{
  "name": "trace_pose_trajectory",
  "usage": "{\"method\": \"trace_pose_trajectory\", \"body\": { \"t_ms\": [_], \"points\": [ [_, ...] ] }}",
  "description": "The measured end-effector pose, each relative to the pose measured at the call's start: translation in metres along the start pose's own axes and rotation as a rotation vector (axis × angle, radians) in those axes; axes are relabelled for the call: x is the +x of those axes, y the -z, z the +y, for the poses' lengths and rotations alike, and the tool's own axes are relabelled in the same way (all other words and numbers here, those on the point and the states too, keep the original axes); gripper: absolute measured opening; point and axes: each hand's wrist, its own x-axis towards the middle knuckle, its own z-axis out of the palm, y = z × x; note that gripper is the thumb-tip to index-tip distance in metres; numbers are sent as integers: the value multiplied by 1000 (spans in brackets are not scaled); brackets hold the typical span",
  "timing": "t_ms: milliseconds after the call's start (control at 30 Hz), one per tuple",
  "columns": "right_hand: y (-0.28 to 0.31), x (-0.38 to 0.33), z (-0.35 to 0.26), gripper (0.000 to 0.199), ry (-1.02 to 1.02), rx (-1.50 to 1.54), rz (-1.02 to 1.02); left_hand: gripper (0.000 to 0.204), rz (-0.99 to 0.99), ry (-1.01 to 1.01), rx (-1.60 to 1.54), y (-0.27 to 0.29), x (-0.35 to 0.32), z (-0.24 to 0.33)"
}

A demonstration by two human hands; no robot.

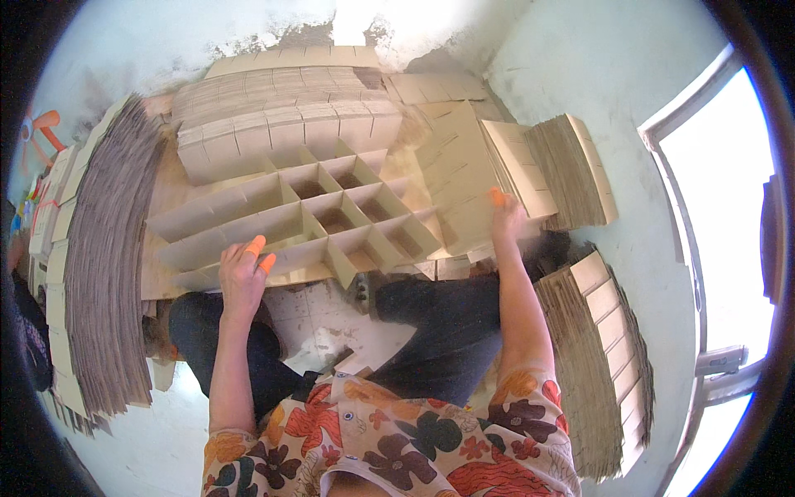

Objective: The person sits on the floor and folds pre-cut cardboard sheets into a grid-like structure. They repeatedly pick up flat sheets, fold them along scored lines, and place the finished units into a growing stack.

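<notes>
In front of me on a board stands a partly interlocked cardboard divider grid (335, 217), its square cells at the right and long parallel strips running out to the left. My left hand (240, 277), with orange covers on its fingertips, pinches the upper edge of a near cardboard strip (290, 258). To the right of the grid my right hand (508, 219), also wearing an orange fingertip cover, is at the edge of slotted cardboard sheets (455, 166). Motion blurs its fingers, so whether they grip a sheet cannot be told.
Slotted cardboard strips lie in a long stack (286, 128) behind the grid. Tall stacks rise at the left (112, 257) and lower right (592, 356), with another stack (563, 170) at the back right. An orange-bladed fan (45, 128) stands far left. A bright doorway (716, 207) is at the right.
</notes>
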Motion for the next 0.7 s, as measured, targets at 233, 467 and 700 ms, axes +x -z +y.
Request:
{"method": "trace_pose_trajectory", "body": {
  "t_ms": [233,467,700],
  "points": [
    [60,-7,-85,24,66,456,186,34,-60,13,43,18,-8,-15],
    [95,-85,-209,52,384,741,-345,19,-117,-3,3,4,-15,-31],
    [68,-132,-245,65,609,759,-605,9,6,-47,-108,-3,-17,-32]
  ]
}}
